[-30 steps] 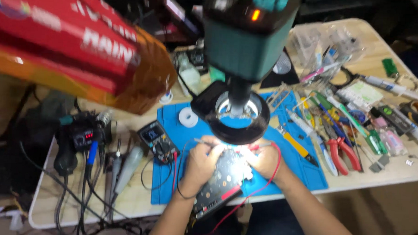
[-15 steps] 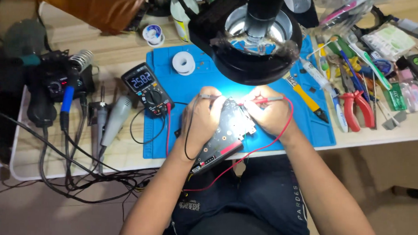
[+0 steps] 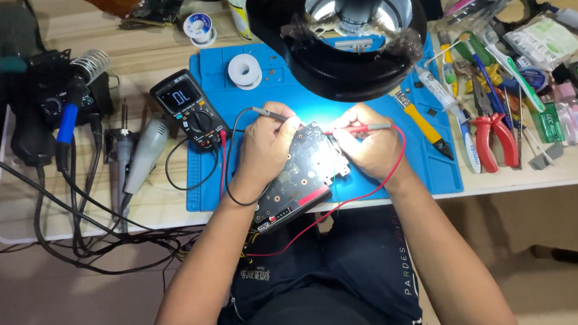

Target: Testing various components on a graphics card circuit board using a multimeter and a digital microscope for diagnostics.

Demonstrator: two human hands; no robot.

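Blue mat (image 3: 430,167) under circuit board (image 3: 301,179), board overhanging table edge toward my lap; my left hand (image 3: 267,149) pinches black probe (image 3: 271,114), my right hand (image 3: 366,146) pinches red probe (image 3: 360,128), both tips on board's top edge

Step, I judge: probing contacts. Next calls for steady tips, glance at multimeter (image 3: 189,109)

Obstacles: microscope ring light (image 3: 344,55) close above, leads looping round board; pliers (image 3: 495,134), solder spool (image 3: 244,70) aside
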